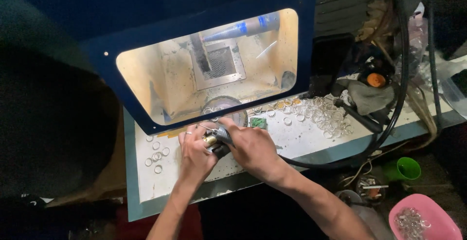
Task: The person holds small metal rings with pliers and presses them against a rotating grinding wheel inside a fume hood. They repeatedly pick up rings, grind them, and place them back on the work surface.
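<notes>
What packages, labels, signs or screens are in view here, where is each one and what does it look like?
Small green packet: on the white bench top just beyond the right hand, squarish, green with a darker pattern.
Clear plastic bags: far right edge of the bench, crumpled, see-through.
No signs or screens show.

Dim scene overall, nearly black along the left edge and top corners. The one strong source is the warm yellow glow inside the cabinet window [209, 64], just above the grip, and it spills onto the white table [301, 142] and both hands. Below the grip, forearms fade into shadow. Mild softness throughout; straight edges bow slightly toward the frame's borders. No harsh glare.
</notes>
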